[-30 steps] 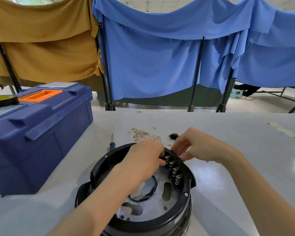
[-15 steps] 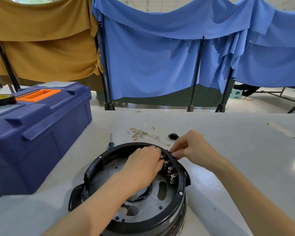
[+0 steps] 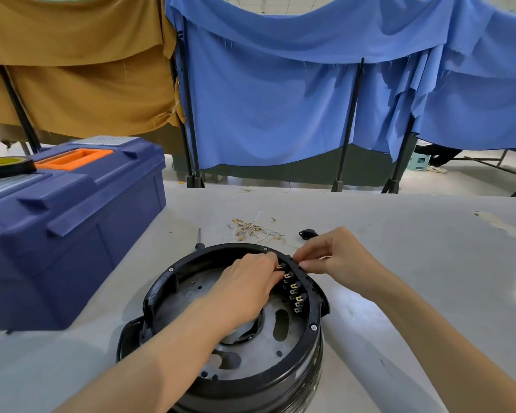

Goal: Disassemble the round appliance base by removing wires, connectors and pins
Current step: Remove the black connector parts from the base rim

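The round black appliance base (image 3: 286, 380) lies open side up on the grey table, showing a grey metal plate inside. A black connector strip with several brass pins (image 3: 294, 290) runs along its inner right rim. My left hand (image 3: 245, 287) reaches inside the base, its fingertips curled at the top pin of the strip. My right hand (image 3: 337, 257) sits outside the rim and pinches the rim's upper end by the same spot. What the fingertips hold is hidden.
A pile of removed wires with brass terminals (image 3: 252, 229) and a small black socket (image 3: 308, 234) lie behind the base. A screwdriver (image 3: 199, 238) lies left of them. A blue toolbox (image 3: 63, 222) with tape on top stands at left.
The base has slid a little to the left and away. Both hands stayed at the upper end of the pin strip, the right hand moving slightly up along the rim.
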The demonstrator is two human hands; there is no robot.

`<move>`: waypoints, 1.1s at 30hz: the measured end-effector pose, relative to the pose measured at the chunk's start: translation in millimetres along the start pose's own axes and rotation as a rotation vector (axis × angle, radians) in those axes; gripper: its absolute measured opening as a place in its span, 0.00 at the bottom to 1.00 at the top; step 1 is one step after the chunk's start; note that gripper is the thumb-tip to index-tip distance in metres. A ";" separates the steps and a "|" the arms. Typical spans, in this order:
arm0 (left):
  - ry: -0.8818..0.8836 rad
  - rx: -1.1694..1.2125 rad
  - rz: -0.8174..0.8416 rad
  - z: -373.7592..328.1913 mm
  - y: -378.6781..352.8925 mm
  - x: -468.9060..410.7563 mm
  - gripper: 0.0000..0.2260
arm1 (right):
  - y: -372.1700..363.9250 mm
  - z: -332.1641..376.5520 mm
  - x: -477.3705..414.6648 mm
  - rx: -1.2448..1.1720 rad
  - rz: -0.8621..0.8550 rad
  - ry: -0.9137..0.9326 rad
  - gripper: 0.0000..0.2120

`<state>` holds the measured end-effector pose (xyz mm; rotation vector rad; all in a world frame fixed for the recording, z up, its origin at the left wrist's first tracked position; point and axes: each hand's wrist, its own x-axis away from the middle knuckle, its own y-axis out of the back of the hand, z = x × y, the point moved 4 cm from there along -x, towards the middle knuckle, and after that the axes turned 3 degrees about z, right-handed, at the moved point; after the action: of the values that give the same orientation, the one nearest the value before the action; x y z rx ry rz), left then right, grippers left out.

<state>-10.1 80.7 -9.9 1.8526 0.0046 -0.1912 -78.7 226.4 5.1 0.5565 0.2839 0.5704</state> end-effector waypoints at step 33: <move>-0.051 -0.026 0.016 -3.1 -8.1 -0.4 0.09 | -3.3 7.1 1.5 0.117 -0.047 -0.028 0.09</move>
<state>-10.9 86.0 -16.8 1.8211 -0.0430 -0.2262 -73.2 222.0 8.8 0.6688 0.3041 0.5023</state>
